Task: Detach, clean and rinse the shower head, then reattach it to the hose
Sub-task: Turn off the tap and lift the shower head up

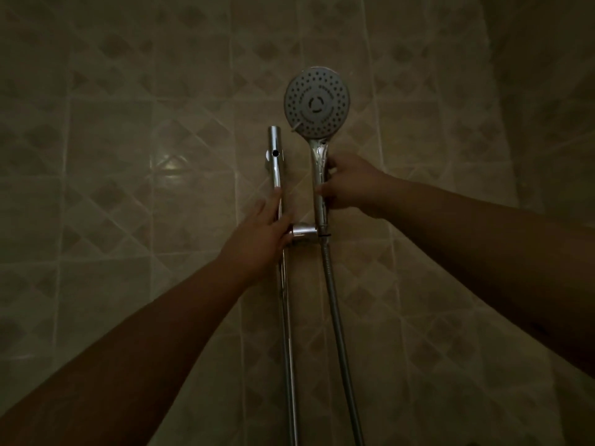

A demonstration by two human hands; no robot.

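Note:
A round grey shower head (317,103) with a chrome handle stands upright in a chrome holder (304,234) clamped to a vertical slide rail (274,156). My right hand (349,185) grips the handle just below the head. My left hand (260,235) rests against the rail with straight fingers, its thumb touching the holder. A ribbed metal hose (338,333) hangs from the bottom of the handle down to the frame's lower edge.
A beige tiled wall (128,156) with a diamond pattern fills the dim background. A second tiled wall meets it in a corner at the right (502,123). The rail runs down out of view.

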